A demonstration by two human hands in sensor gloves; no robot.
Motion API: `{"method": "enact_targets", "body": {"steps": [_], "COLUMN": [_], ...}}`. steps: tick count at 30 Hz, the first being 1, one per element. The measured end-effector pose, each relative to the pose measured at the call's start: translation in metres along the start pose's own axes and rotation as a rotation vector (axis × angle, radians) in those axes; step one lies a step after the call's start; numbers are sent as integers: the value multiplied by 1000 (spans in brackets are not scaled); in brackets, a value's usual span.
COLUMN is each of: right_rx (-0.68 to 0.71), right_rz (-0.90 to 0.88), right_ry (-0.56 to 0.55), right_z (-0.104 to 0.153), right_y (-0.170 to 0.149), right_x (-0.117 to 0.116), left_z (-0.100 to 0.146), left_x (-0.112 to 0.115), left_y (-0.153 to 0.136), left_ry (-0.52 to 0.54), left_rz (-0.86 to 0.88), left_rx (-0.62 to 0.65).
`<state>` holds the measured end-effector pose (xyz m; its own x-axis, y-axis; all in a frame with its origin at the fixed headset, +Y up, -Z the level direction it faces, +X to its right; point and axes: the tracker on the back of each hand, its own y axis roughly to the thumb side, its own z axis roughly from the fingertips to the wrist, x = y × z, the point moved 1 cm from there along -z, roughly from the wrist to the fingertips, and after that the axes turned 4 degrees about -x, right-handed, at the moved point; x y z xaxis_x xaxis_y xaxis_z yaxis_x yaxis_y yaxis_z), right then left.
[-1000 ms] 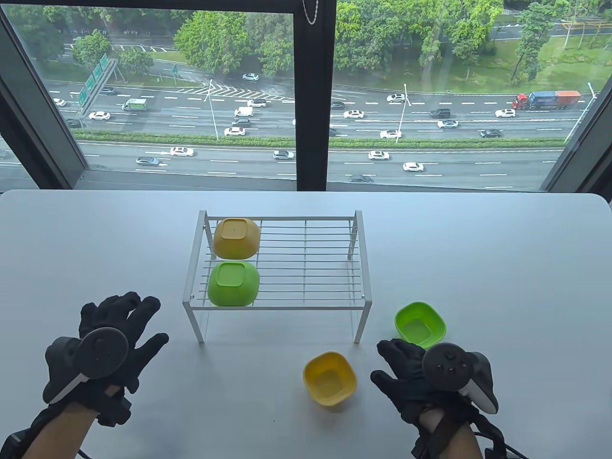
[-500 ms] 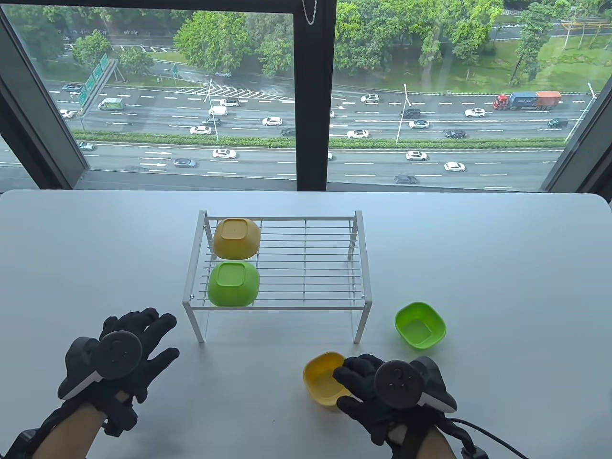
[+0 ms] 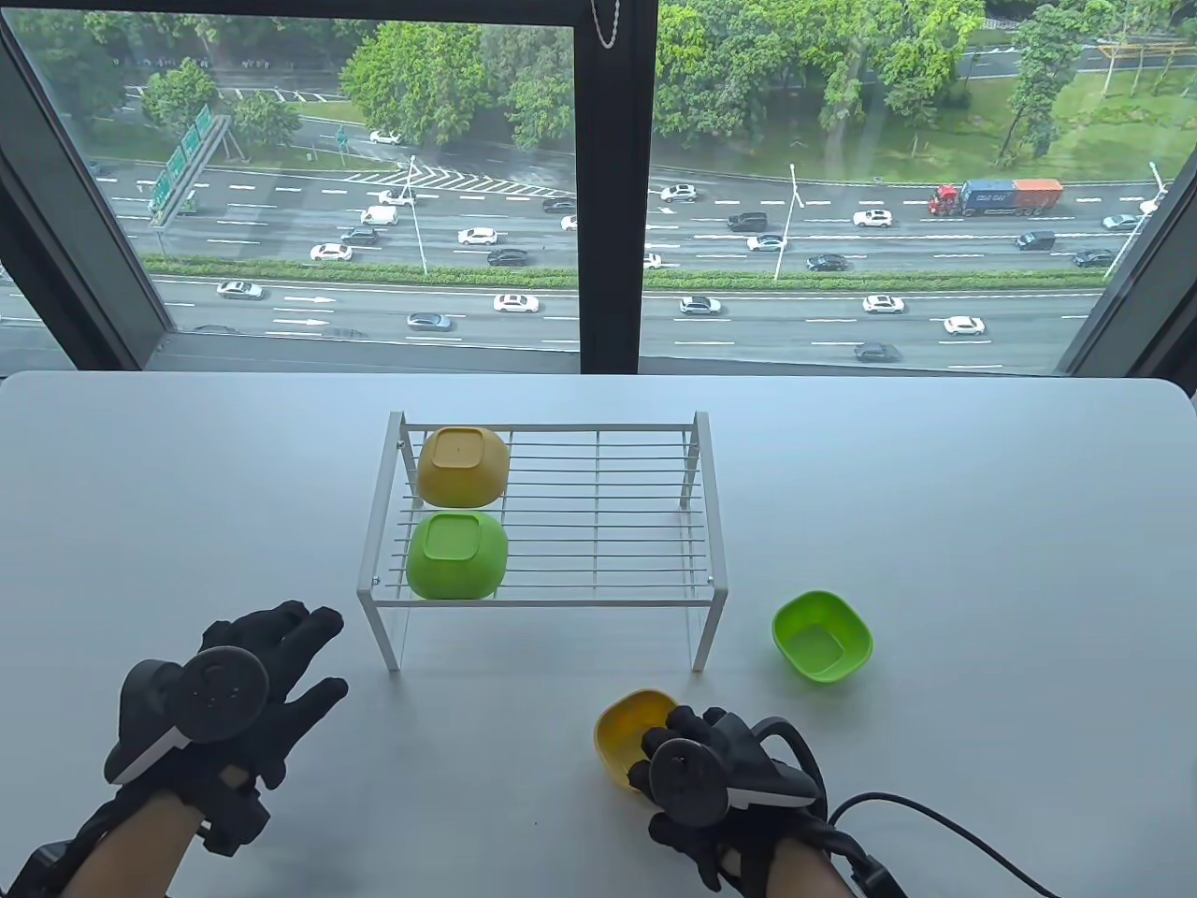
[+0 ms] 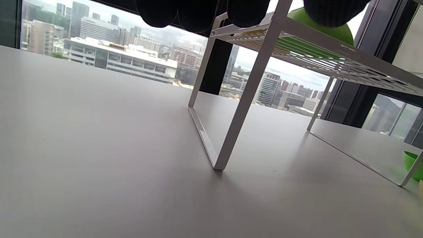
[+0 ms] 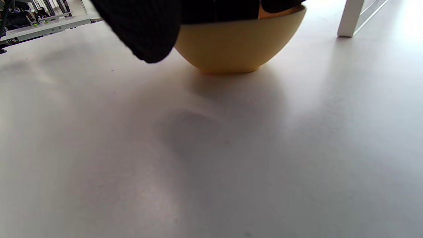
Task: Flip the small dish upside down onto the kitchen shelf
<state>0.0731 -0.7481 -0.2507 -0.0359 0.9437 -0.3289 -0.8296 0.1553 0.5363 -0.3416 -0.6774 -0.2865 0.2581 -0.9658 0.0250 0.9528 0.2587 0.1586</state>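
A small yellow dish [image 3: 625, 734] stands upright on the white table in front of the wire kitchen shelf [image 3: 542, 596]. My right hand [image 3: 659, 748] lies over it and grips its near rim: fingers reach inside, the thumb [image 5: 145, 36] hangs outside. In the right wrist view the yellow dish [image 5: 238, 46] has its base on the table. My left hand [image 3: 299, 655] is open with fingers spread, empty, left of the shelf's front left leg [image 4: 244, 99].
A yellow dish [image 3: 462, 463] and a green dish [image 3: 456, 555] lie upside down on the shelf's left side. A second green dish [image 3: 823, 636] stands upright on the table right of the shelf. A cable trails from my right wrist.
My right hand moved left from beside the green dish onto the yellow dish and closed on its rim. My left hand shifted slightly right and forward, still open.
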Motion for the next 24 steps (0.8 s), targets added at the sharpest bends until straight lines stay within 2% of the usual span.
{"method": "enact_targets", "body": {"steps": [6,11,18,24], "right_rx": [2,7,15,26], "right_rz": [62,22,-40,-97], "right_ry": [-89,-158,-180,-255], "right_z": [-2,3,7,15], "right_y": [-4,-5,-6,-10], "right_x": [3,12,18,27], "left_z": [0,1,2,2], "left_x": [1,1,0,0], "left_y": [0,1,1,1], "left_ry": [5,-3,-2,-7], "left_rz": [8,5,-2,4], "left_rx": [4,8,14,35]}}
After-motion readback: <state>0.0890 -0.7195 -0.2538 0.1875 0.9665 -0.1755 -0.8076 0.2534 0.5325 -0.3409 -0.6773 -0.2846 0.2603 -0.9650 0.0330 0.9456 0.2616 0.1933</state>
